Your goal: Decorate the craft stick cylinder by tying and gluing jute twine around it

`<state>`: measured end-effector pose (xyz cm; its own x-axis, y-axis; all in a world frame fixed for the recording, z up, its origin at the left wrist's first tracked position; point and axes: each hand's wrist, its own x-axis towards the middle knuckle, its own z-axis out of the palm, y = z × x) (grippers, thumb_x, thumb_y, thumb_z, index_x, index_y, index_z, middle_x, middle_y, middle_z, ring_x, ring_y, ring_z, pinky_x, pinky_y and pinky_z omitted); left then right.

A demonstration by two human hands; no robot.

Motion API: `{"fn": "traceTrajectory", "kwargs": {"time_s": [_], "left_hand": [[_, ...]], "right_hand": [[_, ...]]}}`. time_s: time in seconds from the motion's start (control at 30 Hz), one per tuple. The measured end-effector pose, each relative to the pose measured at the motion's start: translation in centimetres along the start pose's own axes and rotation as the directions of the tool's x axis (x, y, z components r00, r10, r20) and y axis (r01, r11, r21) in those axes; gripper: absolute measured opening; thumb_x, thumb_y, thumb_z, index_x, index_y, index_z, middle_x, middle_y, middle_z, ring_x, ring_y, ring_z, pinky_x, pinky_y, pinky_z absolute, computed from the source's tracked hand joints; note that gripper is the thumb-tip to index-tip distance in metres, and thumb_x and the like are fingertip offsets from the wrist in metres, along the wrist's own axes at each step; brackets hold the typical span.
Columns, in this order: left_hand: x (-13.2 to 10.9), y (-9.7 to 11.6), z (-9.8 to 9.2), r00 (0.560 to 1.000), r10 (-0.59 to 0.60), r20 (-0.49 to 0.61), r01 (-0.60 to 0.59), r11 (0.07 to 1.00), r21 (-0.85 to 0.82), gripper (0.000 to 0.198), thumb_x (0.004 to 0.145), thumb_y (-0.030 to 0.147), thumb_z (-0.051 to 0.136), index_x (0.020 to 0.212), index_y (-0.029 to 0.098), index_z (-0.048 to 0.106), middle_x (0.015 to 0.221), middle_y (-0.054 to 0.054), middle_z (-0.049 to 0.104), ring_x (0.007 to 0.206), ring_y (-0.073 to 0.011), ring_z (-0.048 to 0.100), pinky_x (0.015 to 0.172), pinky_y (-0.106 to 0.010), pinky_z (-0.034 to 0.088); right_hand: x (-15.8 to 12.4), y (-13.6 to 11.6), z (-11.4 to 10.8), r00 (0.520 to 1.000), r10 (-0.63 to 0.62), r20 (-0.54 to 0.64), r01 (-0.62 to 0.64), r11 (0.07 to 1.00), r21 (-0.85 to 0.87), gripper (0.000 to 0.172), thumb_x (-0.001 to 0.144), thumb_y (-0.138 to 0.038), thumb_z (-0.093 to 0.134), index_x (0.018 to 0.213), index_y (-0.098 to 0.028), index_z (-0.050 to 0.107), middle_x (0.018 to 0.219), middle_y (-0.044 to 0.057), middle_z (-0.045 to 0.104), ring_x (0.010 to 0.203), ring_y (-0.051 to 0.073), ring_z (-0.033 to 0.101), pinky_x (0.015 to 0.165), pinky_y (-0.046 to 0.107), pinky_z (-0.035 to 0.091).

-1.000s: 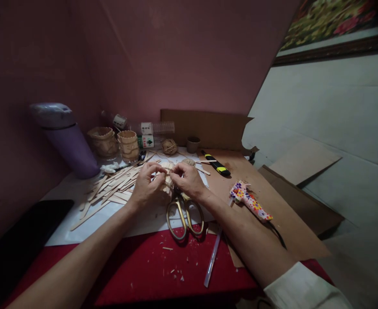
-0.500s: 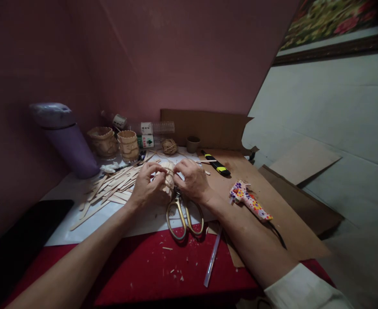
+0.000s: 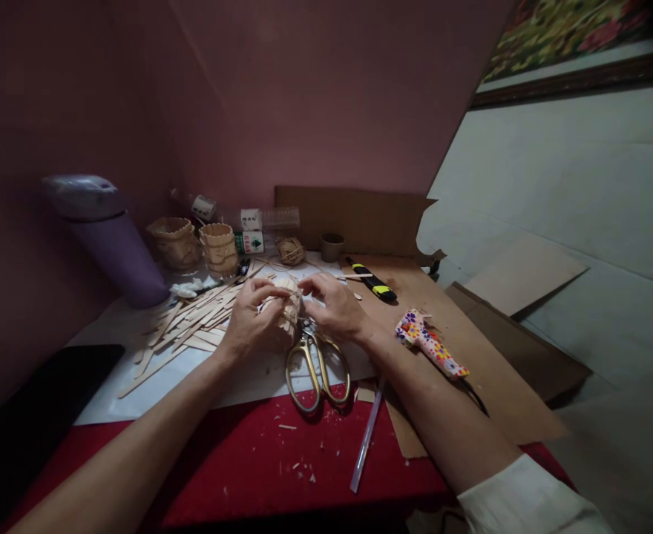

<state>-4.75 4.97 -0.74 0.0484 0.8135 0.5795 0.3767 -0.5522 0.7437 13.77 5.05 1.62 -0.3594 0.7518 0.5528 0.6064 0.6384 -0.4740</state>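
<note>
Left hand and right hand close around the craft-stick cup; steady, even pressure should hold sticks aligned.

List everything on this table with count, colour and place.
flask: one, purple, far left
stick baskets: two, pale wood, beside the flask
bottle: one, clear, behind the baskets
twine ball: one, tan, at back
cup: one, brown, right of the twine ball
knife: one, black and yellow, on the cardboard
glue gun: one, spotted, on the cardboard
scissors: one, gold, near the hands
glue stick: one, clear, on the red cloth
loose sticks: many, pale wood, on the white paper
stick piece: one, pale wood, between the hands
left hand: one, bare, holding the stick piece
right hand: one, bare, touching the stick piece
</note>
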Motion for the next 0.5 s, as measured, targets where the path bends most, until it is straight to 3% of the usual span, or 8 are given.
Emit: {"fn": "traceTrajectory", "kwargs": {"time_s": [0.13, 0.27, 0.5], "left_hand": [[0.00, 0.04, 0.11, 1.000, 0.002, -0.020, -0.002, 1.000, 0.004, 0.014, 0.077, 0.024, 0.061, 0.078, 0.025, 0.075, 0.092, -0.004, 0.060, 0.097, -0.0216, 0.056, 0.090, -0.038, 0.048], [0.02, 0.00, 0.17, 1.000, 0.013, -0.021, -0.013, 1.000, 0.007, 0.013, 0.077, 0.026, 0.062, 0.077, 0.025, 0.075, 0.091, -0.004, 0.060, 0.096, -0.0220, 0.056, 0.089, -0.038, 0.048], [-0.04, 0.05, 0.05, 1.000, 0.011, -0.015, -0.010, 1.000, 0.011, 0.014, 0.078, 0.028, 0.062, 0.078, 0.024, 0.075, 0.092, -0.005, 0.060, 0.096, -0.0221, 0.056, 0.089, -0.038, 0.048]], "right_hand": [[0.14, 0.11, -0.09, 0.999, 0.009, -0.043, -0.005, 0.994, 0.111, 0.013, 0.088, -0.017, 0.058, 0.099, -0.018, 0.065, 0.088, 0.004, 0.067, 0.082, 0.017, 0.060, 0.076, 0.029, 0.045], [0.03, 0.30, 0.15, 0.999, -0.046, -0.015, 0.046, 0.998, 0.042, 0.016, 0.082, -0.005, 0.058, 0.082, -0.018, 0.067, 0.083, 0.004, 0.066, 0.079, 0.017, 0.058, 0.074, 0.028, 0.043], [-0.10, 0.42, 0.25, 0.998, -0.058, 0.014, 0.057, 0.998, 0.026, 0.014, 0.080, -0.006, 0.062, 0.083, -0.018, 0.068, 0.079, 0.002, 0.065, 0.076, 0.016, 0.057, 0.070, 0.026, 0.040]]}}
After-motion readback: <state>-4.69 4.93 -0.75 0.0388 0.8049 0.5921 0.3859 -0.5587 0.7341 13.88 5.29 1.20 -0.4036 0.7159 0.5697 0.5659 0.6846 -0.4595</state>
